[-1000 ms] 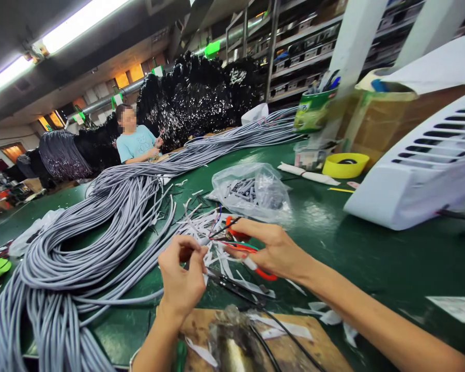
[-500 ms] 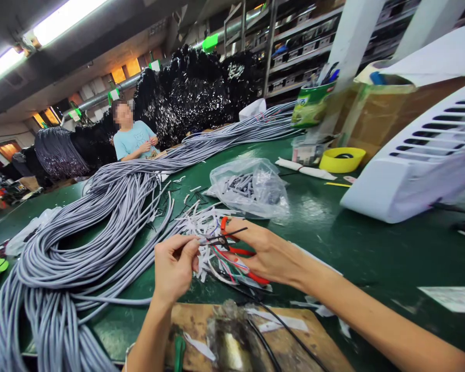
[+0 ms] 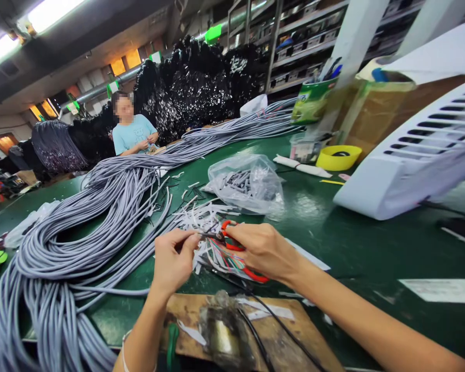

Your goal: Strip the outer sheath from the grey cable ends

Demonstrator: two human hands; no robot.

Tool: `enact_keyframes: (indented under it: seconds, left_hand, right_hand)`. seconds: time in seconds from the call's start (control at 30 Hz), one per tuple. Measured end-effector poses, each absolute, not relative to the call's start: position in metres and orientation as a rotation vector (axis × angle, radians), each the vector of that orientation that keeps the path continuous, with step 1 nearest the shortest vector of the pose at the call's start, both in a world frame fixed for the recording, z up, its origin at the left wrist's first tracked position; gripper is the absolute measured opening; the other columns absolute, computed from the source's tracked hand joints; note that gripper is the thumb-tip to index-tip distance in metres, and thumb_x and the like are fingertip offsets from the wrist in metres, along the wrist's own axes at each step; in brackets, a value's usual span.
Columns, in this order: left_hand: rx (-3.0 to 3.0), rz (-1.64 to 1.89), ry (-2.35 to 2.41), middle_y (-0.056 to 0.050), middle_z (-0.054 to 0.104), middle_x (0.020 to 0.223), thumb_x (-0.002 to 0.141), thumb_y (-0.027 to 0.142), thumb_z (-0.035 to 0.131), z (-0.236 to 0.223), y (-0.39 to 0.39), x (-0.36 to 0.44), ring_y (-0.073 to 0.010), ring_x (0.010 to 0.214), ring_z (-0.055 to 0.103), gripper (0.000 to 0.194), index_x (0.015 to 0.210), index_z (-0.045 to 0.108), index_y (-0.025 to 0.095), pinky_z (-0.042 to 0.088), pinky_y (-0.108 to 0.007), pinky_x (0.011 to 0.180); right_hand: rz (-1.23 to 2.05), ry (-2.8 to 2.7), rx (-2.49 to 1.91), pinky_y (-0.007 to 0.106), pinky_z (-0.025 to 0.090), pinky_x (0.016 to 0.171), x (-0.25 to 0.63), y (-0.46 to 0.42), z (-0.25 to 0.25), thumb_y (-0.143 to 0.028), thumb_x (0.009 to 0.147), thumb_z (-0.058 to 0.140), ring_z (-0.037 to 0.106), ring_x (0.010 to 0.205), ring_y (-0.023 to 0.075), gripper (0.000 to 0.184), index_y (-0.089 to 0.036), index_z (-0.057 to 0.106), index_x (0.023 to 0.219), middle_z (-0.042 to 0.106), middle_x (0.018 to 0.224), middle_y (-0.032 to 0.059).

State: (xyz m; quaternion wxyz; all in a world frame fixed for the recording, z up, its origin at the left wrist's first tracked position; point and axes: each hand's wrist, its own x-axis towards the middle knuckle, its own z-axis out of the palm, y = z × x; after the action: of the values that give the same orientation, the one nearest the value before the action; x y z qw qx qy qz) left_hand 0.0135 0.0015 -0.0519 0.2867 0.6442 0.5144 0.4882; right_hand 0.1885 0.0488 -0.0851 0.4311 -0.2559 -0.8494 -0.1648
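Observation:
My left hand [image 3: 174, 261] is closed in a pinch on the end of a grey cable with thin coloured wires [image 3: 222, 261] fanning out of it. My right hand [image 3: 261, 248] grips red-handled scissors [image 3: 236, 245], their dark blades touching the wires right at my left fingertips. A litter of white paper strips [image 3: 201, 217] lies on the green table [image 3: 352, 248] just behind both hands. A large bundle of grey cables [image 3: 93, 222] stretches along the table to my left.
A wooden board [image 3: 290, 330] with a metal fixture [image 3: 222, 333] and a black cord sits before me. A plastic bag of grey pieces [image 3: 246, 186], a yellow bowl [image 3: 337, 156], a white fan housing [image 3: 418, 150] and a cardboard box [image 3: 387, 108] stand right. A seated person [image 3: 132, 132] works beyond.
The scissors' blades have moved in to the wires at my left fingertips. Both hands have drawn slightly closer together and up the table.

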Motion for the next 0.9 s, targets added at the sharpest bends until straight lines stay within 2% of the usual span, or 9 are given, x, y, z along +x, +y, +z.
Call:
enact_keyframes:
  seconds: [0.13,0.23,0.37,0.43,0.53,0.67,0.7,0.8,0.9]
  left_hand:
    - [1.514,1.328,1.305,0.001,0.049,0.05,0.071,0.034,0.059,-0.051,0.001,0.016,-0.0041,0.037,0.035,0.027,0.067,0.066,0.009,0.025,-0.019,0.036]
    - [1.374,1.356,1.288,0.003,0.046,0.05,0.068,0.04,0.061,-0.045,-0.011,0.02,-0.0022,0.034,0.032,0.032,0.067,0.064,0.008,0.022,-0.018,0.034]
    - [1.3,1.368,1.289,0.003,0.042,0.047,0.07,0.047,0.06,-0.044,-0.055,0.022,-0.0007,0.031,0.029,0.04,0.056,0.059,0.009,0.02,-0.017,0.031]
    - [1.283,1.35,1.279,0.004,0.04,0.047,0.072,0.046,0.059,-0.049,-0.086,0.019,-0.0002,0.03,0.028,0.039,0.06,0.062,0.009,0.018,-0.016,0.03]
    - [1.175,1.223,1.226,0.001,0.046,0.053,0.07,0.051,0.06,-0.062,-0.134,0.006,0.0006,0.029,0.026,0.041,0.072,0.067,0.011,0.018,-0.016,0.028]
    - [1.336,0.959,1.37,-0.008,0.059,0.072,0.068,0.053,0.06,-0.088,-0.177,-0.014,-0.0078,0.05,0.046,0.042,0.087,0.071,0.017,0.037,-0.019,0.045]
    - [1.442,0.83,1.367,-0.008,0.059,0.07,0.069,0.054,0.059,-0.098,-0.183,-0.018,-0.0105,0.056,0.049,0.044,0.086,0.073,0.017,0.038,-0.02,0.05]
    - [1.589,0.409,1.363,-0.004,0.054,0.051,0.071,0.062,0.049,-0.134,-0.192,-0.03,-0.0082,0.043,0.04,0.053,0.086,0.074,0.017,0.032,-0.019,0.043]
    - [1.707,0.193,1.414,-0.003,0.061,0.052,0.072,0.06,0.049,-0.154,-0.195,-0.043,-0.013,0.05,0.051,0.046,0.077,0.075,0.022,0.037,-0.02,0.048]
  right_hand:
    - [-0.325,-2.083,-0.665,0.022,0.028,0.041,0.181,0.048,-0.094,-0.037,0.09,0.036,0.041,0.036,0.0081,0.045,-0.018,0.048,0.051,0.048,0.04,-0.001]
    - [-0.035,-2.105,-0.73,0.021,0.034,0.044,0.17,0.043,-0.097,-0.044,0.087,0.036,0.046,0.04,0.0094,0.048,-0.018,0.053,0.051,0.054,0.045,0.0016]
    - [0.34,-2.06,-1.249,0.022,0.038,0.043,0.173,0.047,-0.085,-0.054,0.083,0.035,0.049,0.042,0.0113,0.052,-0.017,0.055,0.053,0.055,0.046,0.0027]
    - [0.336,-1.974,-1.439,0.023,0.038,0.042,0.185,0.056,-0.075,-0.05,0.088,0.021,0.052,0.042,0.0134,0.059,-0.012,0.06,0.066,0.06,0.053,0.008]
    - [0.286,-2.017,-1.623,0.026,0.041,0.051,0.195,0.066,-0.069,-0.045,0.087,0.029,0.06,0.058,0.0199,0.054,-0.008,0.064,0.072,0.065,0.064,0.0142]
    - [0.317,-2.292,-1.65,0.028,0.041,0.056,0.179,0.062,-0.078,-0.042,0.075,0.052,0.064,0.071,0.0254,0.031,-0.016,0.068,0.072,0.068,0.073,0.0125]
    - [0.323,-2.335,-1.643,0.029,0.042,0.056,0.175,0.06,-0.081,-0.041,0.075,0.052,0.064,0.073,0.026,0.029,-0.016,0.068,0.075,0.068,0.075,0.0129]
    - [0.307,-2.403,-1.668,0.032,0.042,0.058,0.177,0.059,-0.087,-0.036,0.076,0.051,0.064,0.076,0.0296,0.029,-0.013,0.069,0.082,0.068,0.081,0.0178]
    - [0.276,-2.415,-1.694,0.035,0.042,0.056,0.193,0.064,-0.087,-0.027,0.072,0.054,0.063,0.074,0.0341,0.026,-0.008,0.069,0.08,0.066,0.08,0.0229]
